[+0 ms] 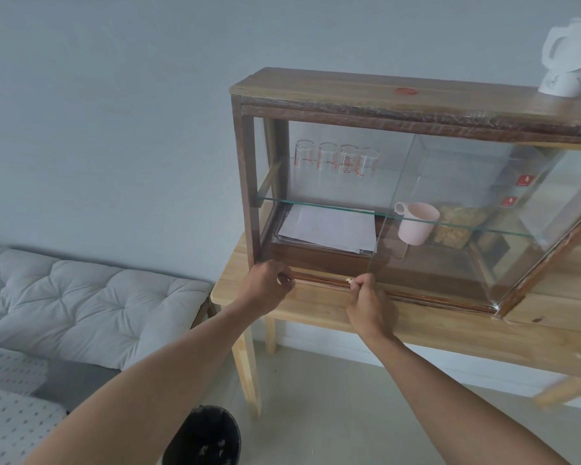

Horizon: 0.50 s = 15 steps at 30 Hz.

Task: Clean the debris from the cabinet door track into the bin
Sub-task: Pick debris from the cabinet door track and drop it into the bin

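Pale debris (350, 281) sits in the track (416, 298), pinched by right hand (369, 297); left hand (269, 285) curled beside.

Four measuring glasses (336, 160), one pink mug (416, 223), one white jug (565, 58), one bin (208, 437), two hands.

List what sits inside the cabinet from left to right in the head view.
Measuring glasses → stack of papers → pink mug → container of snacks → red-labelled boxes.
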### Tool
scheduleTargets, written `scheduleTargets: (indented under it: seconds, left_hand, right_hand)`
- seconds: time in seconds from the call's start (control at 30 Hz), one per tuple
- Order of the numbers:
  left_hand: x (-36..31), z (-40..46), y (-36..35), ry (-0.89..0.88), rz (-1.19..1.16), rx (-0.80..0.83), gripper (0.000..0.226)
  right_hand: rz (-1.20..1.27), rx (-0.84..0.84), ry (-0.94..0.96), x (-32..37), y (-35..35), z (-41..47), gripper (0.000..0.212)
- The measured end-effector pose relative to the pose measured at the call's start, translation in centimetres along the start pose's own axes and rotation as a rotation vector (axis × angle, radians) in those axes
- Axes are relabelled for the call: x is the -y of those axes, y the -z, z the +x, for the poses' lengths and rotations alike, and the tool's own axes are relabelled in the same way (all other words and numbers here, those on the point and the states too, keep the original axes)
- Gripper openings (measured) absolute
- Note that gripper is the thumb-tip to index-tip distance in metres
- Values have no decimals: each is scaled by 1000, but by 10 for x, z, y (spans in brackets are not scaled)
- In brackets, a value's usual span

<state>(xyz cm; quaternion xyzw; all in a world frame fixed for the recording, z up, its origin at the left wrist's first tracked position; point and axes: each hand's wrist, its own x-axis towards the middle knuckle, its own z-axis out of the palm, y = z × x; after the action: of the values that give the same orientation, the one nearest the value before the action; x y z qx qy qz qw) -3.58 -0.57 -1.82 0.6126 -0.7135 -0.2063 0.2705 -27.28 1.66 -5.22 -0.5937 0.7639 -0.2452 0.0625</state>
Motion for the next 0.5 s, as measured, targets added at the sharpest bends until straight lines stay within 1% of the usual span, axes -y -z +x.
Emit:
scheduleTargets:
  seconds: [0.17, 0.37, 0.5]
  left_hand:
    - [5, -4, -1, 3, -2, -2, 8]
    - [11, -11, 3, 31, -4, -1, 8]
    - [22, -20, 10, 43, 8, -3, 8]
  right_hand:
    - [53, -28, -1, -1, 1, -3, 14]
    - [183, 24, 30, 18, -3, -13, 16]
    - [236, 67, 100, 42, -8, -26, 17]
